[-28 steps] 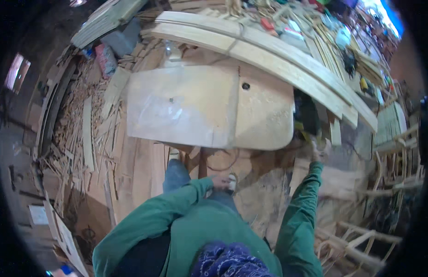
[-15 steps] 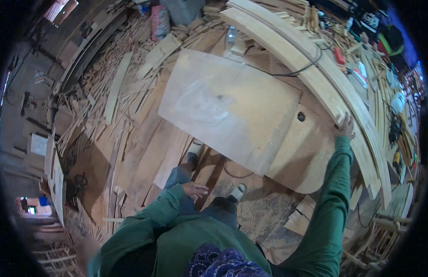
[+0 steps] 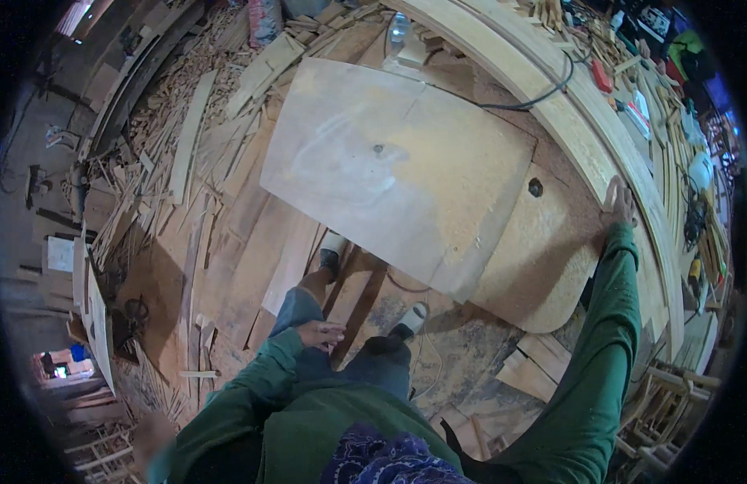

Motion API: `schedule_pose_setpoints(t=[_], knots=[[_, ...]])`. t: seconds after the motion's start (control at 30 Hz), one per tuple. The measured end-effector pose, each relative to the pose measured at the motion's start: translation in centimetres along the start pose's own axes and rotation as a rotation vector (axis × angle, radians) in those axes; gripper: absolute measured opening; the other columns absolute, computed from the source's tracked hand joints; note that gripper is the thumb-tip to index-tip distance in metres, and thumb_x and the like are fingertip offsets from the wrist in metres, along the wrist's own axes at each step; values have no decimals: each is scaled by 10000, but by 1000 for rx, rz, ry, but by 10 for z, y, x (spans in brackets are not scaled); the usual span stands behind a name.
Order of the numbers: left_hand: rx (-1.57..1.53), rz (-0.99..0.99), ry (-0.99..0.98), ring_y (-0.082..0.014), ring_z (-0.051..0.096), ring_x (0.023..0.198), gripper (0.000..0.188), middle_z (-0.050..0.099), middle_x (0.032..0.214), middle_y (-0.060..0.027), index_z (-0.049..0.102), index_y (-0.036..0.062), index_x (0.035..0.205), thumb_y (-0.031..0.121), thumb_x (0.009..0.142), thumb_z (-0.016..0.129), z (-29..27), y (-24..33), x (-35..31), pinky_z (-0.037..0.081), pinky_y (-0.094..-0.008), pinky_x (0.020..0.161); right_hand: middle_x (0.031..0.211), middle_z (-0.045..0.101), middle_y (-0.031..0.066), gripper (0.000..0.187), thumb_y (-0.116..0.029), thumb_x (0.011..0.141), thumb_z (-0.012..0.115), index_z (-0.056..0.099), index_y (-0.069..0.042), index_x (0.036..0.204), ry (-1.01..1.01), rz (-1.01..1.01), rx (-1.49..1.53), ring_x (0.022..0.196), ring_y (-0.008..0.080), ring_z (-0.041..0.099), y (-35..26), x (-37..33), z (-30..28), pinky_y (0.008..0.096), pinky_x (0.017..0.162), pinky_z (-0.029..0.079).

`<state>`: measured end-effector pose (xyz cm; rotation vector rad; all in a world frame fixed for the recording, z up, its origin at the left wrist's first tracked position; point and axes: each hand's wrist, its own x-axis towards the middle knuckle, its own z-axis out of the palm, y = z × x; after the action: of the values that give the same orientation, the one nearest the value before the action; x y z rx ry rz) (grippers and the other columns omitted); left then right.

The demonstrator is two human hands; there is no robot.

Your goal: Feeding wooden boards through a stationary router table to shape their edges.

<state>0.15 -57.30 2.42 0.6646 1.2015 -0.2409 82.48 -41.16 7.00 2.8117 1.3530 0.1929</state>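
Note:
My right hand is at the right, its arm stretched out. Its fingers curl over the near end of a long pale wooden plank, which lies along other planks. My left hand hangs over my left thigh, fingers loosely extended, holding nothing. In front of me lies a large flat panel with a whitish, smeared surface and a small dark spot near its middle. Under its right side is a tan board with a rounded corner and a dark hole.
A dark cable loops over the planks. Offcuts and thin strips are heaped at the left. A red tool and a white bottle lie among the clutter at the right. A wooden frame stands at the lower right.
My right hand has shifted slightly right and up in view, staying at the plank's end. The view has moved a little; my left hand has drifted slightly left.

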Motion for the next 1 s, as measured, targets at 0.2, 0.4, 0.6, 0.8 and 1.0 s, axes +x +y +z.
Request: schedule_pose_setpoints(t=[0.2,0.4,0.6,0.8,1.0], knots=[[88,76,-71,-158,602,1055,636,608,1135,-24,455,149,1478,377,935,696,5,26,-2,546,-344,801,1487,403,184,724,-284,846,580,321,-332,1521,-25,-56,2,1346,444,403,6,-99,-33,670,1051,315],[210,167,-305,-172,567,1174,622,567,1341,-51,415,115,1499,377,977,631,48,79,17,530,-352,893,1240,592,184,802,-264,783,706,381,-150,1508,-135,-207,395,1125,414,578,34,-282,-73,520,982,465],[423,669,-603,-156,607,962,488,622,1083,-65,485,97,1419,362,1015,556,168,152,75,514,-311,816,1304,575,87,901,-21,728,667,280,-74,1540,-669,130,1244,1130,205,563,11,-445,-127,313,957,461],[-382,146,-985,-264,633,960,390,634,1011,-67,504,84,1340,302,1019,538,282,185,124,535,-448,849,1078,659,41,611,-142,718,749,603,-26,1300,-952,741,1537,980,187,606,31,-556,-125,307,809,487],[-594,378,-758,-232,635,1146,370,646,1251,-105,560,56,1294,224,971,630,310,158,117,536,-457,973,1032,701,15,449,-268,825,795,676,-44,1196,-951,735,1445,840,118,635,33,-602,-117,269,724,522]])
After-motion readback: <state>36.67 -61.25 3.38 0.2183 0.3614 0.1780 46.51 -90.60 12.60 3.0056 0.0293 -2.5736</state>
